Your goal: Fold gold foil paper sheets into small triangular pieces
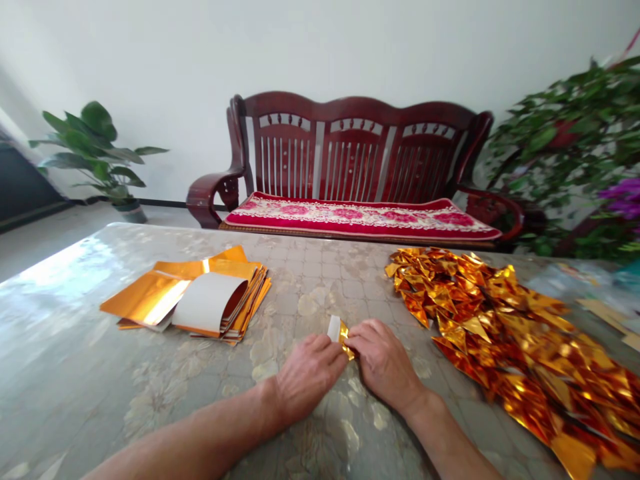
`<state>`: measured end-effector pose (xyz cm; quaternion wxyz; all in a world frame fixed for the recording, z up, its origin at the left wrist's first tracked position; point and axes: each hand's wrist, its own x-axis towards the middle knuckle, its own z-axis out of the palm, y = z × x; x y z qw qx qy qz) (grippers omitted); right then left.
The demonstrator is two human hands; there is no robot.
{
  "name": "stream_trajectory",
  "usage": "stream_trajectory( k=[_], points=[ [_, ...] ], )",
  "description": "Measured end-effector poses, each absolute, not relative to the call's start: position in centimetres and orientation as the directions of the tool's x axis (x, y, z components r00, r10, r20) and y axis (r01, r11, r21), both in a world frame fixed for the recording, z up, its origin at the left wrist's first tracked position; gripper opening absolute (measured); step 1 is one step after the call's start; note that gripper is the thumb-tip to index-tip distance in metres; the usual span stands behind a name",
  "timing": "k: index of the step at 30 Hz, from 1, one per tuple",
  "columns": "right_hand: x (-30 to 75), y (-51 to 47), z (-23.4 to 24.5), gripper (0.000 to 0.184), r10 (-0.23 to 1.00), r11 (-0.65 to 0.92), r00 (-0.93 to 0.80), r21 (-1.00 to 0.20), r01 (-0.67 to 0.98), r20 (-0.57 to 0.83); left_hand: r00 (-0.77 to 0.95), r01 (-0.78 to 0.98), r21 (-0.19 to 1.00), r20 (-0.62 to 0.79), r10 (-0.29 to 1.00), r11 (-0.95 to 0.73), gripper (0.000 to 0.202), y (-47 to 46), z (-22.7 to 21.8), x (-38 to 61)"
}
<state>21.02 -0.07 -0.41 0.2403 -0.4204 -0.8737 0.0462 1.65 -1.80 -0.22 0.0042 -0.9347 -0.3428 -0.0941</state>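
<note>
Two hands were positioned over one table [295, 400], at its near side. One small foil piece [345, 339], gold with a pale face partly exposed, was located between the hands, just above or on the table surface; which of these could not be determined. The left hand [313, 370] was closed, with its curled fingers gripping the piece at its left side. The right hand [383, 363] was also closed, and the piece was pinched at its right edge between thumb and fingers.

One stack of foil sheets [145, 293] was placed to the left, well apart from the hands. Its sheets were overlapped too closely to be counted; one pale-backed flap [207, 300] was curved over on top. One heap of folded foil pieces [480, 333] was spread to the right, near the right hand; its many pieces could not be counted individually. Clear plastic [575, 280] was located beyond the heap, at the right.

Behind the table, one wooden bench [355, 153] with three back panels was fitted with one red floral mat [350, 215]. One potted plant [100, 150] was visible at the left.
</note>
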Motion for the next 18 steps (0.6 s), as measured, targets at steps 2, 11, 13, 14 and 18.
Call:
stream_trajectory(
  k=[2, 11, 13, 14, 18],
  points=[
    [20.9, -0.2, -0.3, 0.021, 0.762, 0.631, -0.529, -0.246, 0.735, 0.374, 0.742, 0.654, 0.023, 0.179, 0.646, -0.757, 0.006, -1.9, 0.0, 1.5],
    [19.6, -1.9, 0.0, 0.016, 0.801, 0.544, -0.477, -0.106, 0.833, 0.362, 0.69, 0.715, -0.006, 0.169, 0.704, -0.699, 0.008, -0.6, -0.5, 0.1],
    [19.6, -1.9, 0.0, 0.017, 0.797, 0.557, -0.483, -0.131, 0.82, 0.362, 0.682, 0.721, 0.013, 0.163, 0.713, -0.693, 0.008, -0.6, -0.7, 0.1],
    [19.7, -1.8, 0.1, 0.017, 0.794, 0.567, -0.49, -0.146, 0.811, 0.36, 0.677, 0.724, 0.022, 0.165, 0.717, -0.689, 0.008, -0.7, -0.7, 0.2],
    [20.2, -1.6, 0.1, 0.019, 0.784, 0.596, -0.521, -0.174, 0.784, 0.337, 0.662, 0.735, 0.033, 0.18, 0.728, -0.677, 0.013, -1.6, -1.0, 0.9]
  ],
)
